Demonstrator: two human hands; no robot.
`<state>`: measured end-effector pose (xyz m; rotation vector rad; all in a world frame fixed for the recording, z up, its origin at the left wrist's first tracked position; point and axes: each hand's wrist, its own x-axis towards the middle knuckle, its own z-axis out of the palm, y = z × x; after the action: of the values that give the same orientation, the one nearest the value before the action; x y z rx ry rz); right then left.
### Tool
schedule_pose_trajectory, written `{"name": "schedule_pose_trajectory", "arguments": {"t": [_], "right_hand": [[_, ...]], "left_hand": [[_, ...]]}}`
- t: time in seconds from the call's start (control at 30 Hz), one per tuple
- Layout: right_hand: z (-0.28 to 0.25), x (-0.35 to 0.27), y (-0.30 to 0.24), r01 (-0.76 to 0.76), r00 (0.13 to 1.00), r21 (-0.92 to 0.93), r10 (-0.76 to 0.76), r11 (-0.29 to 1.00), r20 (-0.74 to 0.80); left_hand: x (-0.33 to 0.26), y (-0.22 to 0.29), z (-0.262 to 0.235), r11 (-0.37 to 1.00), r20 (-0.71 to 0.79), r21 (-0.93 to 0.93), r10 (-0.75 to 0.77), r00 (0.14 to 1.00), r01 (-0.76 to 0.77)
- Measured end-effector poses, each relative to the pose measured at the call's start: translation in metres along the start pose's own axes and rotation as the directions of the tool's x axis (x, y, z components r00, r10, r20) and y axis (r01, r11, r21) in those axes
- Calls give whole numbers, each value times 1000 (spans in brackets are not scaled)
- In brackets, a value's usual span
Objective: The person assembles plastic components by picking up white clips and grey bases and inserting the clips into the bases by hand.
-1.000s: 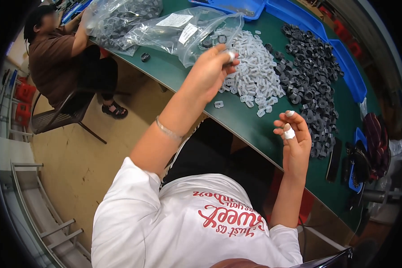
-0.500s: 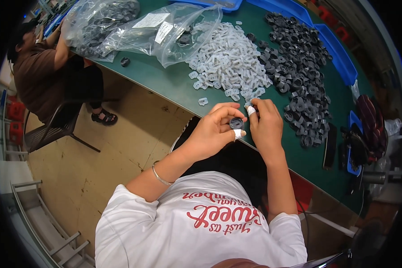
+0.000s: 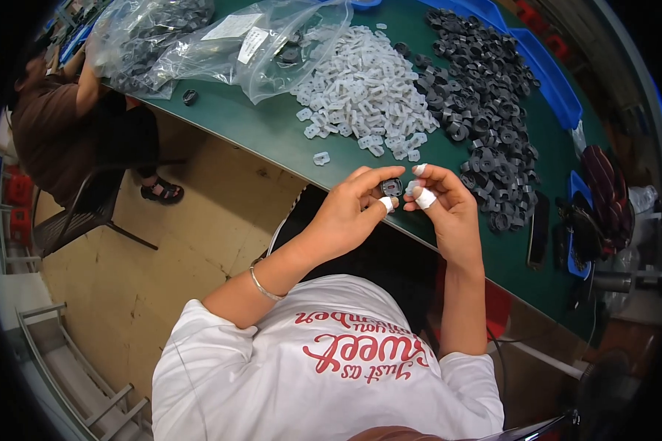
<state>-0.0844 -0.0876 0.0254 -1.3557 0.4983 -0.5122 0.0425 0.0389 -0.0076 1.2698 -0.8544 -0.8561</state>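
Observation:
My left hand [image 3: 349, 209] and my right hand [image 3: 443, 202] meet at the near edge of the green table [image 3: 272, 125]. Between their fingertips they pinch a small black round part [image 3: 391, 187], with a pale piece at its right side. White tape wraps several of my fingertips. Just beyond my hands lies a heap of white plastic pieces [image 3: 364, 88]. To its right spreads a larger heap of black ring-shaped parts [image 3: 485, 103].
Clear plastic bags [image 3: 198, 37] with dark parts lie at the table's far left, where another seated person [image 3: 73, 125] works. Blue trays [image 3: 548, 73] line the table's far side. A dark phone [image 3: 538, 229] and a bag [image 3: 603, 191] lie at the right.
My left hand came back from the white heap and joined my right hand at the table edge. Both hands now hold the black part together.

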Motion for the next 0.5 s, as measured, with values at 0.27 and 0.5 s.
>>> {"name": "schedule_pose_trajectory", "arguments": {"t": [0.27, 0.5], "right_hand": [[-10, -3, -1, 25, 999, -146, -22, 989, 23], [1, -4, -9, 23, 993, -373, -63, 927, -96]], "left_hand": [[4, 3, 5, 992, 38, -96, -73, 997, 76], [4, -4, 9, 991, 44, -105, -79, 996, 83]]}}
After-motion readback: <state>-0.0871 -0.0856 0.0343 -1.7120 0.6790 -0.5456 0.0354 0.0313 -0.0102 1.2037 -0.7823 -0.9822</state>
